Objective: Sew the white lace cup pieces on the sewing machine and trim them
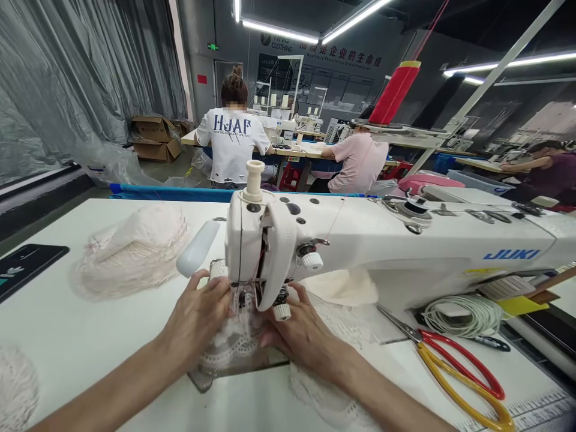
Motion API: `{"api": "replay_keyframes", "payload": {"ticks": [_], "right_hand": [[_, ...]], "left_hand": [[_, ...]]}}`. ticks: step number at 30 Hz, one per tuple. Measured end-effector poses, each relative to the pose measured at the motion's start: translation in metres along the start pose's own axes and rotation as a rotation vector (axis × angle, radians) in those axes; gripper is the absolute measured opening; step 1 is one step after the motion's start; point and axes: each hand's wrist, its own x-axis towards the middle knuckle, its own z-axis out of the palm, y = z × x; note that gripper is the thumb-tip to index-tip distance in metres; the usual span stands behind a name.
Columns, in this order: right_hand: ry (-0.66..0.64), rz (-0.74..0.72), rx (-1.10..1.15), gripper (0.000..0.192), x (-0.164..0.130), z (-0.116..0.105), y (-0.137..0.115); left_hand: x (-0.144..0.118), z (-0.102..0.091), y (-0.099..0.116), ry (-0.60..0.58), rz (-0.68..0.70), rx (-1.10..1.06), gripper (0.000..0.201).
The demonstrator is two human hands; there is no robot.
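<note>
Your L hand [198, 315] & R hand [306, 336] flank the sewing machine's [360, 237] presser foot [242, 299], touching the white lace fabric [231, 347] beneath; can't tell if your fingers [219, 293] pinch or just press. Scissors [420, 345] lie on the worktop [135, 336] to your R, nr the coiled cord [463, 315].

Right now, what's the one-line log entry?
left hand: on lace fabric | right hand: on lace fabric | presser foot: between hands | scissors: at right
</note>
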Motion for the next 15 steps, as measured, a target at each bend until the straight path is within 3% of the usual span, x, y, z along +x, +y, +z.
{"api": "replay_keyframes", "payload": {"ticks": [4, 6, 8, 11, 13, 15], "right_hand": [[0.016, -0.14, 0.033, 0.049, -0.002, -0.005, -0.005], [0.034, -0.185, 0.025, 0.037, -0.003, -0.006, -0.01], [0.068, -0.181, 0.019, 0.022, -0.004, -0.004, -0.014], [0.129, -0.133, 0.044, 0.025, -0.003, 0.001, -0.017], [0.158, -0.093, 0.059, 0.023, -0.003, 0.004, -0.017], [0.178, -0.069, 0.069, 0.02, -0.003, 0.006, -0.017]], "left_hand": [[-0.006, -0.002, 0.004, -0.008, -0.015, -0.064, 0.039], [-0.015, -0.007, 0.017, -0.008, -0.04, -0.142, 0.034], [-0.021, -0.012, 0.033, -0.027, -0.067, -0.205, 0.019], [-0.021, -0.016, 0.048, -0.028, -0.079, -0.201, 0.024], [-0.017, -0.015, 0.047, 0.013, -0.051, -0.131, 0.015], [-0.013, -0.011, 0.042, 0.043, -0.038, -0.08, 0.027]]}}
